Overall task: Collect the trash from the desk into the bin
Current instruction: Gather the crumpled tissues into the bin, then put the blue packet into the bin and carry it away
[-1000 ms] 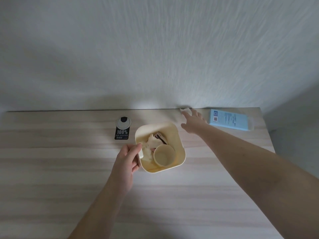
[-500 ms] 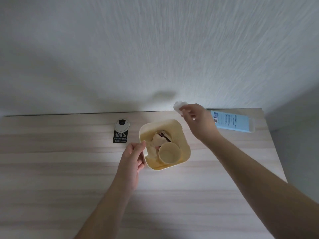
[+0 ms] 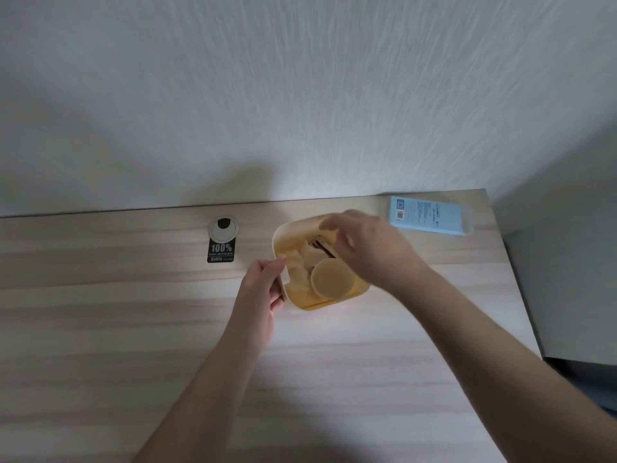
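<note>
Fingers of my left hand pinch the bin's near rim on the worktop. My right hand hovers over it, blurred; I cannot tell its grip.

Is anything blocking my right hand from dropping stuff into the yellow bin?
Nothing visible does. The right hand hovers over the open bin, which the left hand grips by its rim.

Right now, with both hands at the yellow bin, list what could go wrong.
1. The right hand hangs blurred over the bin; whether it holds trash cannot be told, and a piece let go near the rim may land on the desk.
2. The left hand grips only one rim edge, so a knock might tilt the bin.
3. The bin looks nearly full; its cup could spill out.
</note>
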A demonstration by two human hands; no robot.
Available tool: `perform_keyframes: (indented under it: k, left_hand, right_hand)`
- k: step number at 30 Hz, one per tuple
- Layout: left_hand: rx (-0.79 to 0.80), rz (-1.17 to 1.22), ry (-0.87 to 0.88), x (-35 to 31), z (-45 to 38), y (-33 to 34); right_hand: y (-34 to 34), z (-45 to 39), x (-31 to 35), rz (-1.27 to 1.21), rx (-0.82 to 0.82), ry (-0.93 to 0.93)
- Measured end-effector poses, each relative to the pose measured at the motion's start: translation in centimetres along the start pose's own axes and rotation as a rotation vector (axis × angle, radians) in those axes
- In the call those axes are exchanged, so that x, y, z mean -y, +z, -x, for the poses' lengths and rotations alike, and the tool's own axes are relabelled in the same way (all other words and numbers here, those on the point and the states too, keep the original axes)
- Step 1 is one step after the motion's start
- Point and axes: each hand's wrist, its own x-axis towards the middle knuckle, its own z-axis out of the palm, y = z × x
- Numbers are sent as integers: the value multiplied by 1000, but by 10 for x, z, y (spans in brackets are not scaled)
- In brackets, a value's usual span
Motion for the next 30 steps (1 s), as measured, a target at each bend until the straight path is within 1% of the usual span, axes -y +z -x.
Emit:
perform_keyframes:
  k: [2, 3, 6, 9, 11, 13, 17, 19, 21, 23, 26, 28, 30]
  left_hand:
    - [-1, 0, -5, 1, 2, 1]
    - [-8, 5, -7, 2, 3, 2]
    - [-4, 19, -2, 6, 5, 5]
    - [18, 17, -10, 8, 6, 9]
    - [26, 16, -8, 9, 9, 12]
    - [32, 27, -3, 8, 11, 15]
    - [50, 3, -5, 5, 15, 24]
    - [44, -4, -4, 4, 18, 26]
    - [37, -13, 1, 4, 21, 29]
    - [32, -26, -13, 6, 24, 31]
    - [25, -31, -20, 11, 27, 32]
    - [32, -33, -13, 14, 30, 33]
    - [31, -44, -4, 16, 34, 36]
  right_hand:
    - [-12, 1, -17, -44, -115, 85]
    - [-18, 2, -28, -58, -143, 129]
    - [-26, 0, -67, -44, -180, 233]
    - [-24, -6, -112, 17, -178, 343]
    - [-20, -9, -144, 58, -147, 420]
    - [-18, -13, -170, 143, -74, 468]
    - [-7, -22, -209, 371, 121, 415]
    - [-2, -23, -223, 403, 214, 450]
    - [2, -19, -236, 436, 265, 504]
    - [3, -10, -242, 494, 269, 518]
    - [3, 10, -247, 591, 164, 500]
    - [-1, 26, -245, 584, 178, 532]
    - [-7, 43, -240, 503, 175, 551]
